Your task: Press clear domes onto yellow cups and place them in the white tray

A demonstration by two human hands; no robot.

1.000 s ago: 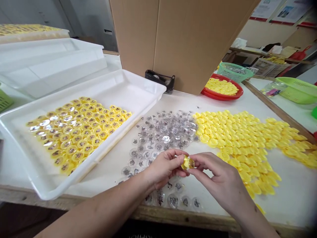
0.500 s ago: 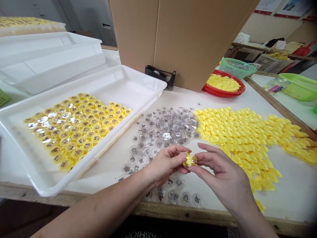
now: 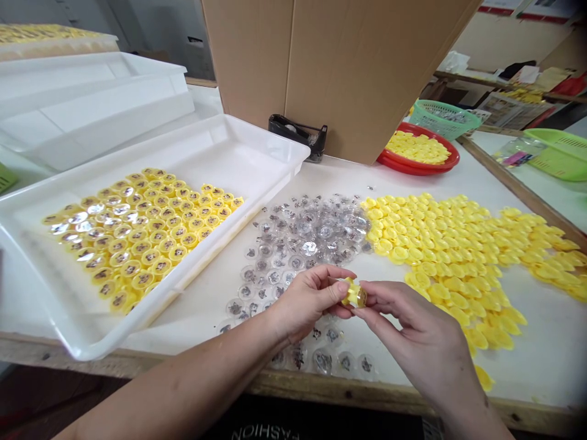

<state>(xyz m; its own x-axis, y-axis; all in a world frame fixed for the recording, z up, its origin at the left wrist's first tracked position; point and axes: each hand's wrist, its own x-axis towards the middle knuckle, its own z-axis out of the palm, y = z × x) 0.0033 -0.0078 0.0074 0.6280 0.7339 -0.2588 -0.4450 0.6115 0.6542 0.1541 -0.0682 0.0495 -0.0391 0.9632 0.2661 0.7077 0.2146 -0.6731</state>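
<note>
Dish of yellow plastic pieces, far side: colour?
The dish is red, best seen in the head view.

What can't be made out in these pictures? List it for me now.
Head view:
- yellow cap: partly hidden by the left hand and right hand
- clear discs: printed designs too small to read
- green basket: contents too small to identify
- white tray: cut off by the top-left edge

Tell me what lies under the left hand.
Clear plastic domes with dark prints show on the white table around the left hand; directly beneath its palm is hidden.
</note>
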